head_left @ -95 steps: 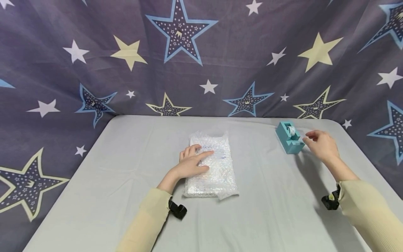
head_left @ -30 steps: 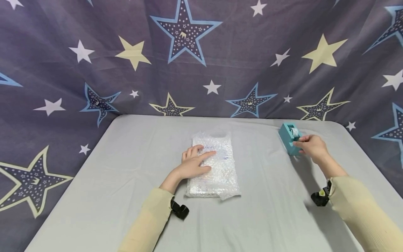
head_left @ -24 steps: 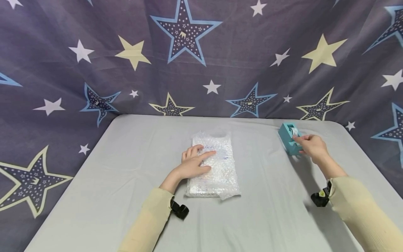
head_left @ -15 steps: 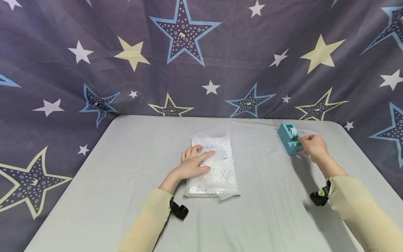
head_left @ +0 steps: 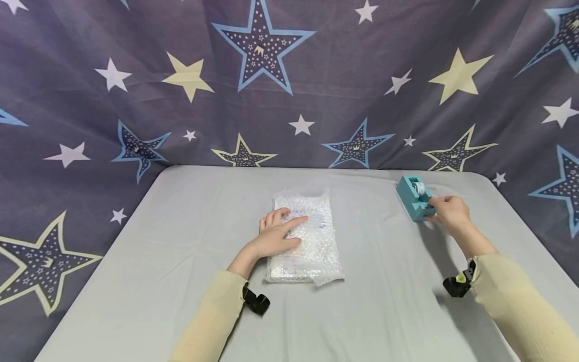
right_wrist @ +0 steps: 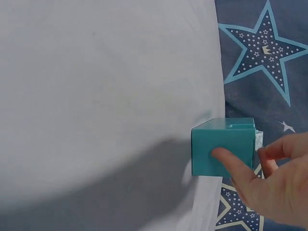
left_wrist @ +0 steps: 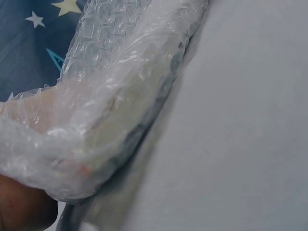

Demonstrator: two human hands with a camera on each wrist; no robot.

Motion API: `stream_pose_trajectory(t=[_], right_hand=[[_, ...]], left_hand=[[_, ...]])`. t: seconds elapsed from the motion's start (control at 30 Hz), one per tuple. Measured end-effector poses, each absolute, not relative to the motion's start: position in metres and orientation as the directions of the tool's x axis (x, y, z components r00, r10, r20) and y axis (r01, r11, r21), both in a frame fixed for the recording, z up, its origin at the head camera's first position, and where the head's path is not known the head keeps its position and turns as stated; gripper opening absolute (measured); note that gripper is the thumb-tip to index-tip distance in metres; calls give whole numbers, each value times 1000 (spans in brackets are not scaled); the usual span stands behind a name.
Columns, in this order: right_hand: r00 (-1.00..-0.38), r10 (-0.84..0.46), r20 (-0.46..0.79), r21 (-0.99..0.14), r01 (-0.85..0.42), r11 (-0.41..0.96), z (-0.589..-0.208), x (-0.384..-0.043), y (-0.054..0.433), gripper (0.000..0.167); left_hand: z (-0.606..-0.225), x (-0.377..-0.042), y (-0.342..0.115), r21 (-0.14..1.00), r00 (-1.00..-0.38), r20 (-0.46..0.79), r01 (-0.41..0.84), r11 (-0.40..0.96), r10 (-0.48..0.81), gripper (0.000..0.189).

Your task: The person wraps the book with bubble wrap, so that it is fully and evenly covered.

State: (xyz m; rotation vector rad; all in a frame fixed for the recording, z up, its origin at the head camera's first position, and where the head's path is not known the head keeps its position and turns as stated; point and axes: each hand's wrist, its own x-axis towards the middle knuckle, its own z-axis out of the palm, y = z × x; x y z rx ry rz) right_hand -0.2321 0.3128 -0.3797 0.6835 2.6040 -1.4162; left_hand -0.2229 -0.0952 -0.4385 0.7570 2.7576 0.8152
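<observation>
A flat package in clear bubble wrap (head_left: pixel 314 251) lies mid-table, with blue marks showing through near its top. My left hand (head_left: pixel 276 236) rests on its left half, fingers spread. The wrap (left_wrist: pixel 120 96) fills much of the left wrist view and partly covers that hand. At the back right, a teal tape dispenser (head_left: pixel 413 201) holds a small roll of tape (head_left: pixel 419 188). My right hand (head_left: pixel 452 213) grips the dispenser's near end. In the right wrist view, the thumb (right_wrist: pixel 231 161) presses its front face while bent fingers (right_wrist: pixel 279 149) sit at its side, by the tape.
The table is covered with a pale grey cloth (head_left: pixel 190 226). Behind it and at both sides hangs a dark curtain (head_left: pixel 289 105) printed with stars, close to the dispenser. Each wrist wears a black camera mount (head_left: pixel 257 301).
My right hand moved left onto the dispenser from beside it. Its fingertips reached up to the tape roll, then drew back to the near end. The left hand stays on the package.
</observation>
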Motion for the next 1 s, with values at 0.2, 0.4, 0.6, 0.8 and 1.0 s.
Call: stream_pose_trajectory(t=[0.2, 0.4, 0.6, 0.8, 1.0], right_hand=[[-904, 324, -280, -812, 403, 423, -384, -227, 315, 51], [-935, 272, -229, -896, 312, 316, -389, -224, 318, 25], [-963, 183, -200, -943, 240, 231, -397, -221, 327, 19], [-988, 130, -82, -980, 104, 169, -410, -219, 337, 24], [-995, 72, -69, -974, 83, 210, -417, -214, 346, 19]], left_hand=[[-439, -223, -94, 544, -858, -19, 421, 725, 513, 57], [-438, -222, -94, 556, -860, -4, 422, 716, 510, 58], [-439, -223, -94, 547, -860, -9, 423, 723, 510, 58], [-440, -224, -94, 545, -864, -10, 417, 727, 503, 58], [-440, -223, -93, 550, -867, -6, 413, 726, 498, 58]])
